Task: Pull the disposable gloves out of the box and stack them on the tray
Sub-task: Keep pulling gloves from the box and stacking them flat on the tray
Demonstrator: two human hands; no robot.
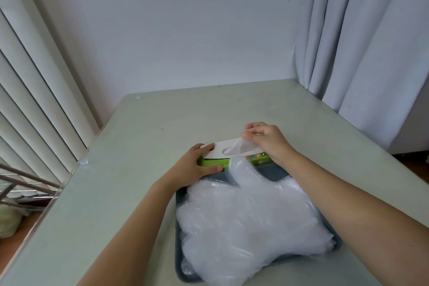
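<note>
A green and white glove box [216, 162] lies on the table just beyond the dark grey tray [178, 195]. My left hand [197, 165] grips the box's left end, thumb along its green front. My right hand [267, 139] pinches a clear plastic glove [235, 147] that comes up out of the oval slot in the box's white top. A thick pile of clear gloves [250, 223] fills the tray, and its upper part leans against the box's front.
The pale green table [232, 109] stands in a corner. Vertical blinds [34, 100] run along its left edge, and a grey curtain [362, 42] hangs at the right. Metal bars [25, 181] and a floor show at the lower left.
</note>
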